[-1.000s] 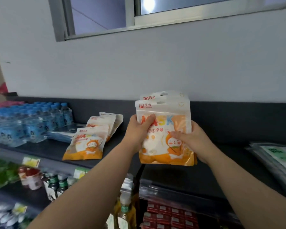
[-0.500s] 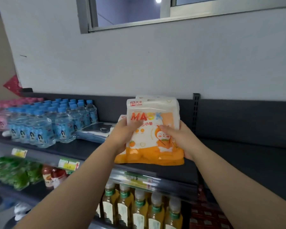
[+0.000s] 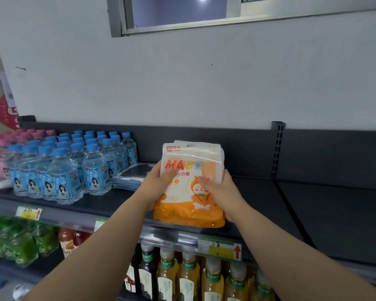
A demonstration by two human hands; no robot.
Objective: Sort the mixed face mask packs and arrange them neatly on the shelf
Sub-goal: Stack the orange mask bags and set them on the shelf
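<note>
Head view: stack of orange-and-white plastic face mask packs (image 3: 190, 185), several of one kind squared together, held upright over the front of the dark grey metal shelf (image 3: 313, 203). Bottom edge at or just above the shelf lip; cannot tell if it touches.

Left hand (image 3: 159, 185) and right hand (image 3: 221, 190) flank the stack, each grip clamped on it, thumbs on the printed face.

Progress, as a judgement: this kind looks gathered and aligned but not yet set down. Flat dark-wrapped packs (image 3: 130, 177) lie loose just left of it, beside the blue-capped clear water bottles (image 3: 74, 170), so sorting is likely not finished. Shelf to the right carries nothing in view. Yellow juice bottles (image 3: 189, 276) stand on the tier below.

Against one second ago:
- Stack now lower and nearer the shelf front.
- View swung left.
- Orange packs leaning on the shelf then are now out of sight, perhaps behind the stack.
- Clear packs at far right gone from frame.
</note>
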